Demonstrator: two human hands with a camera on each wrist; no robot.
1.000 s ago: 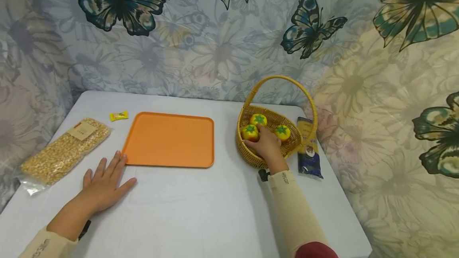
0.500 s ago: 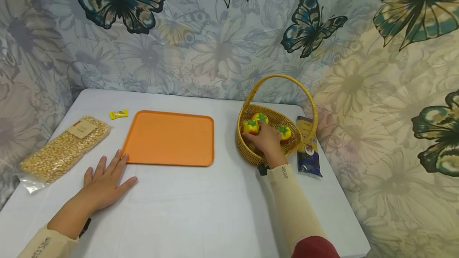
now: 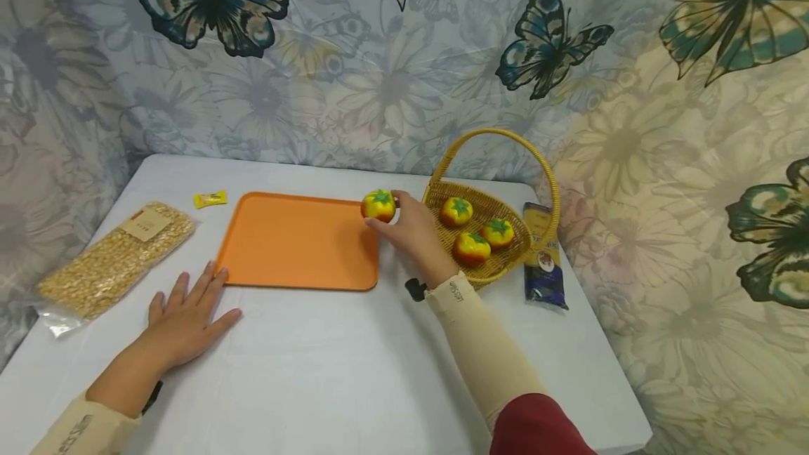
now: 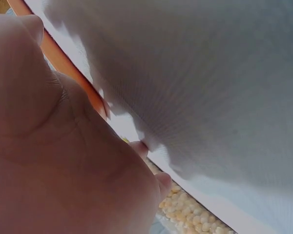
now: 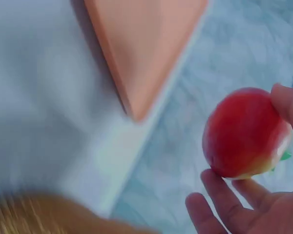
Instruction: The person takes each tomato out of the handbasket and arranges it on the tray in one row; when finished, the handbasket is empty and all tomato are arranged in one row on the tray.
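Observation:
My right hand [image 3: 413, 234] holds a round red-and-yellow fruit with a green star-shaped top [image 3: 378, 206] between thumb and fingers, raised over the right edge of an orange tray [image 3: 297, 241]. In the right wrist view the fruit [image 5: 246, 132] shows its smooth red underside. Three more such fruits, one of them here [image 3: 471, 250], lie in a yellow wicker basket [image 3: 489, 206] just right of that hand. My left hand [image 3: 180, 332] rests flat on the white table, fingers spread, fingertips at the tray's near left corner. Its palm [image 4: 63, 161] fills much of the left wrist view.
A clear bag of corn kernels [image 3: 116, 265] lies at the left, with a small yellow packet [image 3: 210, 199] behind it. Right of the basket lies a blue-and-gold packet [image 3: 545, 279]. The basket's tall handle [image 3: 489, 132] arches above it. Patterned cloth hangs behind the table [image 3: 329, 378].
My right hand has lifted one fruit out of the basket and carried it left to the tray's edge. Fruits in the basket have shifted. The left hand stays put.

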